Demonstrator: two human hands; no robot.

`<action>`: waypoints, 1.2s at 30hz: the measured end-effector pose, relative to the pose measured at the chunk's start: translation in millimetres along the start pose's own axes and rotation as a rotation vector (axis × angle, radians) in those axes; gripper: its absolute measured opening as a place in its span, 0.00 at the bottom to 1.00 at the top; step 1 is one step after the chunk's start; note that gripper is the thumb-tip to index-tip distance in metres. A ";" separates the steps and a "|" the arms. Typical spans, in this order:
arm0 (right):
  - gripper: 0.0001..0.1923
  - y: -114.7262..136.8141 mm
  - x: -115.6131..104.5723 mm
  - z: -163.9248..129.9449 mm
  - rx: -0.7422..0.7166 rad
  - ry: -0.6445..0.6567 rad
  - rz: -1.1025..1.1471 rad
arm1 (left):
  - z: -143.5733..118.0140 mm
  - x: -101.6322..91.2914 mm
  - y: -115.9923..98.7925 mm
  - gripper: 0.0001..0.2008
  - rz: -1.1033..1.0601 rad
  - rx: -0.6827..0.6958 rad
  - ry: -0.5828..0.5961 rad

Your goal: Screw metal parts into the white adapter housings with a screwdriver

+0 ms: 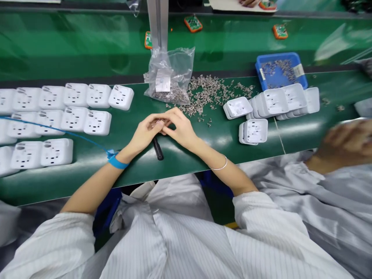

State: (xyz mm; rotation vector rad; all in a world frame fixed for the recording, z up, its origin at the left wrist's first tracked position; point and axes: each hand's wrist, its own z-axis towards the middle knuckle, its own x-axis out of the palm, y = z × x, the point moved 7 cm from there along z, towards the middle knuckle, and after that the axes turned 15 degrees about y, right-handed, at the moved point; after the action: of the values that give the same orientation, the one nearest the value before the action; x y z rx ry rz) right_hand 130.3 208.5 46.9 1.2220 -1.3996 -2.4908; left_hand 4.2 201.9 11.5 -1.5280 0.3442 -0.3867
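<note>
Head view: at frame centre the left hand [144, 133] and right hand [180, 128] meet fingertip to fingertip, pinching small metal clips [158, 124] between them. A black tool [158, 148] runs from under the left hand toward the lower frame edge. The loose clip pile [209, 93] lies upper right, nearer the right hand; bag [171, 73] just above; white housings [58, 116] fill the left.

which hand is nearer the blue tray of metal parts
Right. The right hand lies below and to the left of the blue tray; the left hand is farther left, touching the right hand over the green mat.
</note>
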 end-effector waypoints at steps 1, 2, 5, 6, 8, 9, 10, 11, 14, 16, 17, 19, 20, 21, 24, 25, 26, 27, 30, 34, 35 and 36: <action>0.13 -2.6 0.7 0.3 0.018 0.030 0.002 | 0.0 -0.6 1.9 0.24 -0.017 -0.012 -0.006; 0.14 -5.6 0.9 0.7 0.040 0.066 0.004 | -0.1 -0.8 3.7 0.23 -0.038 -0.022 -0.010; 0.14 -10.8 -0.5 1.1 0.099 0.161 -0.015 | -1.0 1.6 8.0 0.23 -0.097 -0.046 0.008; 0.15 -10.6 -1.0 0.8 0.111 0.182 -0.023 | -1.7 2.3 9.4 0.22 -0.112 -0.053 0.011; 0.15 -8.1 -1.8 -0.3 0.120 0.200 -0.033 | -3.7 2.4 12.4 0.21 -0.147 -0.068 0.003; 0.15 -6.2 -1.9 -1.0 0.116 0.199 -0.034 | -4.8 1.9 14.1 0.19 -0.166 -0.077 -0.010; 0.15 -4.3 -1.9 -1.8 0.111 0.194 -0.034 | -5.8 1.1 15.5 0.18 -0.185 -0.087 -0.024; 0.14 -2.9 -1.8 -2.5 0.106 0.187 -0.032 | -6.6 0.3 16.6 0.18 -0.204 -0.098 -0.039; 0.12 -2.8 -1.4 -4.2 0.118 0.165 -0.028 | -7.4 -1.1 16.7 0.18 -0.250 -0.123 -0.063; 0.13 -4.2 -0.7 -4.6 0.130 0.162 -0.030 | -6.3 -0.5 14.4 0.18 -0.264 -0.125 -0.042; 0.14 -4.0 0.0 -4.6 0.125 0.165 -0.032 | -5.5 0.0 13.4 0.19 -0.264 -0.124 -0.025; 0.15 -2.6 1.8 -4.5 0.101 0.171 -0.037 | -4.3 0.2 12.7 0.20 -0.246 -0.125 0.005; 0.15 -1.9 2.8 -4.6 0.092 0.170 -0.037 | -4.0 -0.1 13.2 0.20 -0.231 -0.128 0.014; 0.15 -1.5 3.5 -4.9 0.088 0.165 -0.035 | -3.9 -0.8 14.0 0.21 -0.213 -0.131 0.015; 0.13 -3.6 3.6 -6.4 0.113 0.133 -0.014 | -4.2 -3.2 15.9 0.22 -0.178 -0.136 -0.006; 0.12 -5.3 3.1 -6.9 0.128 0.123 0.001 | -4.4 -3.6 16.1 0.22 -0.179 -0.140 -0.014; 0.12 -7.4 2.1 -7.3 0.144 0.115 0.019 | -4.7 -3.6 16.1 0.21 -0.186 -0.146 -0.018; 0.12 -9.9 1.1 -7.6 0.161 0.114 0.043 | -4.8 -3.1 15.9 0.19 -0.197 -0.155 -0.017; 0.11 -17.3 -2.9 -7.6 0.195 0.136 0.142 | -5.4 -1.9 14.1 0.15 -0.244 -0.173 -0.014; 0.11 -24.3 -10.0 -7.8 0.213 0.135 0.284 | -6.1 -1.7 11.4 0.14 -0.271 -0.167 -0.023; 0.11 -25.4 -11.3 -8.1 0.216 0.130 0.310 | -6.2 -1.4 11.0 0.15 -0.269 -0.164 -0.023; 0.11 -26.3 -12.5 -8.4 0.217 0.122 0.333 | -6.1 -0.9 10.5 0.15 -0.264 -0.161 -0.022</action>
State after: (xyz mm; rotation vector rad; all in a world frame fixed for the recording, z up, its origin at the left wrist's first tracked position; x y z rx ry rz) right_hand 153.0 223.0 32.8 1.0458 -1.7133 -2.0548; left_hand 1.0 196.9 0.9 -1.7401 0.1586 -0.5598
